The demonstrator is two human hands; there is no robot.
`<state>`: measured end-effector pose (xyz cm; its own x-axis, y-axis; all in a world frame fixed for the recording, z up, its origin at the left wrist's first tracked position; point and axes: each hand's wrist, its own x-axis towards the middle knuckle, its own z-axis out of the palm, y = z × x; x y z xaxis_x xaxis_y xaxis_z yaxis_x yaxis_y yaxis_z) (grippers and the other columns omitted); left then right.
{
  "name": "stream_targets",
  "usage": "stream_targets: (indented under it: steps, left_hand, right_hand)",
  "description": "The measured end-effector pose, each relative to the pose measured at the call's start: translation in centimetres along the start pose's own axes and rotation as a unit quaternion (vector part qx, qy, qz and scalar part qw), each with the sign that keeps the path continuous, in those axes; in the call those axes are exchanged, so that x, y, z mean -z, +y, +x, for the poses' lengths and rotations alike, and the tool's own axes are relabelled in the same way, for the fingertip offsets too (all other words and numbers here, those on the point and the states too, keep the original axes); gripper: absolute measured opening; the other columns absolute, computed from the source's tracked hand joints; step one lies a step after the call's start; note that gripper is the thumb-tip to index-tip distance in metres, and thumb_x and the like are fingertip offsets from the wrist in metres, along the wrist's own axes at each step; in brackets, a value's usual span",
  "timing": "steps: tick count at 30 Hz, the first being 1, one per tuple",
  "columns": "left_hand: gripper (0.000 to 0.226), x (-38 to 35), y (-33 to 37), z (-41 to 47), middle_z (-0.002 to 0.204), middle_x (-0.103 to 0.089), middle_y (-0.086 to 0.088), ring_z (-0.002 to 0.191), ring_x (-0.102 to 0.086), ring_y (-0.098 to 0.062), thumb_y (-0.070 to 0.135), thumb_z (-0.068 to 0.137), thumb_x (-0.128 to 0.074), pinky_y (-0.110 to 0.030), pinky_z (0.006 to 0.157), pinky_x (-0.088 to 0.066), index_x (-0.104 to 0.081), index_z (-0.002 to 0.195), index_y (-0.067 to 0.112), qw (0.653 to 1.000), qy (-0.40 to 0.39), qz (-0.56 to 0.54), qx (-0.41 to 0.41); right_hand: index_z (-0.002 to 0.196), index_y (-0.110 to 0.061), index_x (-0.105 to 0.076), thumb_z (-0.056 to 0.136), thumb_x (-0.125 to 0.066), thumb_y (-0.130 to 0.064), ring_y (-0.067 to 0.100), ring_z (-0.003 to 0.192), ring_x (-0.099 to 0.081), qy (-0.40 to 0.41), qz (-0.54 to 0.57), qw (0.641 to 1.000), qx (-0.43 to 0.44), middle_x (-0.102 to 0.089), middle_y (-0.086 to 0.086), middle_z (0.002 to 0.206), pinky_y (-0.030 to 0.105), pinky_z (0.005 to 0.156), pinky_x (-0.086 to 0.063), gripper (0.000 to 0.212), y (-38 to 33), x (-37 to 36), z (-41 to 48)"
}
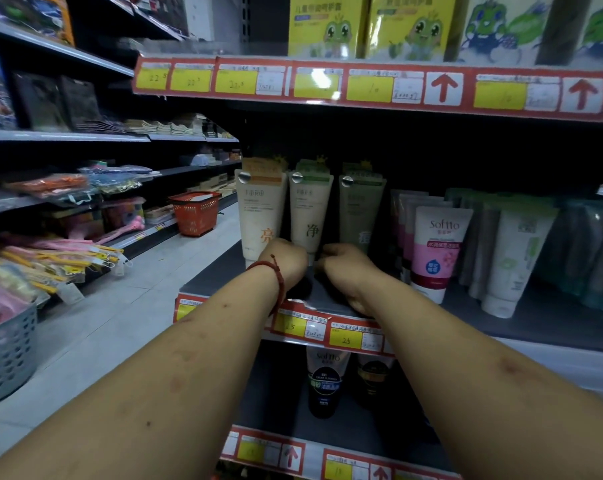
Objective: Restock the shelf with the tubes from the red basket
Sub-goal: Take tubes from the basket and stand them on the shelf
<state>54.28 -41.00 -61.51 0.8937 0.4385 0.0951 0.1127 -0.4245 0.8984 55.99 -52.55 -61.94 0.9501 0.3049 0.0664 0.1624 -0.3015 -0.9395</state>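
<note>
Three tubes stand upright at the left of the middle shelf (224, 271): a cream tube with orange print (260, 216), a cream tube with a green top (310, 209) and a grey-green tube (360, 213). Both my arms reach into this shelf. My left hand (288, 263), with a red string on its wrist, curls at the foot of the green-topped cream tube, its fingertips hidden. My right hand (348, 271) has its fingers curled at the same tube's cap from the right and covers the foot of the grey-green tube. The red basket (196, 213) stands far off on the aisle floor.
Pink and white Softto tubes (438, 244) and pale green tubes (515, 258) fill the shelf to the right. Yellow boxes (328, 26) sit on the shelf above, dark tubes (324, 379) on the one below. A grey basket (5, 355) stands at the left.
</note>
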Motion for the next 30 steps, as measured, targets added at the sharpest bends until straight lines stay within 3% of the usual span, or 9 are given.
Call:
stream_targets:
  steps: [3, 6, 10, 12, 16, 19, 22, 26, 30]
  left_hand:
    - [0.035, 1.5, 0.7, -2.2, 0.125, -0.063, -0.015, 0.118, -0.058, -0.035, 0.013, 0.093, -0.054, -0.035, 0.098, -0.049, -0.063, 0.125, 0.001, 0.999, -0.028, 0.029, -0.024]
    - [0.037, 3.4, 0.0, -4.0, 0.122, -0.068, -0.006, 0.114, -0.064, -0.027, 0.022, 0.086, -0.056, -0.040, 0.102, -0.051, -0.068, 0.121, 0.016, 0.997, -0.038, -0.042, -0.059]
    - [0.021, 6.4, -2.0, -5.2, 0.091, -0.075, -0.005, 0.088, -0.073, -0.023, 0.020, 0.097, -0.049, -0.043, 0.086, -0.060, -0.069, 0.090, 0.021, 0.979, 0.105, -0.168, -0.053]
    - [0.024, 7.8, -3.0, -4.5, 0.089, -0.075, -0.002, 0.091, -0.072, -0.026, 0.035, 0.085, -0.049, -0.046, 0.090, -0.058, -0.069, 0.083, 0.022, 0.972, 0.151, -0.179, -0.025]
    - [0.031, 8.9, -2.9, -3.4, 0.083, -0.067, -0.007, 0.092, -0.068, -0.029, 0.042, 0.086, -0.053, -0.040, 0.089, -0.055, -0.061, 0.074, 0.015, 0.966, 0.060, -0.245, 0.066]
    - [0.053, 8.7, -2.5, -2.6, 0.078, -0.066, -0.003, 0.076, -0.063, -0.017, 0.048, 0.105, -0.034, -0.027, 0.069, -0.047, -0.061, 0.078, 0.012, 0.971, -0.003, -0.233, 0.063]
    - [0.063, 8.6, -2.8, -1.6, 0.088, -0.071, -0.006, 0.086, -0.066, -0.020, 0.057, 0.104, -0.025, -0.034, 0.088, -0.050, -0.066, 0.087, 0.012, 0.979, 0.006, -0.201, 0.037]
    - [0.072, 8.7, -2.8, -1.2, 0.118, -0.070, -0.012, 0.110, -0.064, -0.027, 0.064, 0.100, -0.022, -0.045, 0.109, -0.043, -0.067, 0.117, 0.011, 0.987, 0.002, -0.159, 0.032]
    - [0.059, 8.9, -2.7, -1.5, 0.110, -0.070, -0.013, 0.106, -0.065, -0.029, 0.063, 0.100, -0.027, -0.045, 0.105, -0.047, -0.064, 0.094, 0.017, 0.989, 0.000, -0.143, 0.029]
  right_hand:
    - [0.101, -0.006, -0.073, 0.094, -0.055, -0.009, 0.027, 0.083, -0.066, 0.038, 0.018, 0.999, -0.014, -0.070, 0.012, 0.094, 0.038, 0.077, -0.055, 0.019, -0.4, -0.2, 0.0]
    - [0.081, -0.015, -0.064, 0.093, -0.052, -0.015, 0.023, 0.070, -0.058, 0.047, 0.089, 0.995, -0.029, -0.061, 0.010, 0.079, 0.036, 0.066, -0.053, 0.018, -0.9, -0.8, -0.3]
    - [0.071, -0.019, -0.052, 0.097, -0.049, -0.010, 0.014, 0.053, -0.040, 0.021, 0.153, 0.988, -0.021, -0.043, 0.002, 0.063, 0.026, 0.051, -0.034, 0.028, -2.3, -2.3, -2.0]
    - [0.064, -0.020, -0.052, 0.093, -0.046, 0.001, 0.015, 0.054, -0.039, 0.009, 0.139, 0.990, -0.009, -0.040, 0.000, 0.059, 0.027, 0.050, -0.032, 0.037, -2.4, -3.2, -2.0]
    - [0.084, -0.019, -0.065, 0.095, -0.045, 0.000, 0.021, 0.085, -0.063, -0.015, 0.114, 0.993, 0.004, -0.060, -0.001, 0.083, 0.040, 0.085, -0.056, 0.030, -1.9, -4.8, -1.1]
    - [0.092, -0.019, -0.069, 0.093, -0.048, -0.007, 0.024, 0.084, -0.068, -0.032, 0.079, 0.996, 0.010, -0.072, 0.007, 0.096, 0.039, 0.074, -0.057, 0.024, -2.0, -6.0, -0.9]
    - [0.118, -0.018, -0.069, 0.084, -0.048, -0.011, 0.027, 0.091, -0.070, -0.021, 0.064, 0.998, 0.013, -0.073, 0.009, 0.108, 0.036, 0.072, -0.057, 0.040, -1.9, -6.9, -0.4]
    - [0.130, -0.019, -0.063, 0.087, -0.051, -0.012, 0.029, 0.112, -0.065, -0.007, 0.047, 0.999, 0.015, -0.068, 0.007, 0.122, 0.047, 0.097, -0.054, 0.045, -2.1, -7.4, -0.4]
    - [0.132, -0.017, -0.062, 0.091, -0.051, -0.008, 0.029, 0.114, -0.063, 0.011, 0.029, 0.999, 0.015, -0.068, 0.007, 0.124, 0.048, 0.101, -0.053, 0.044, -2.3, -7.3, -0.6]
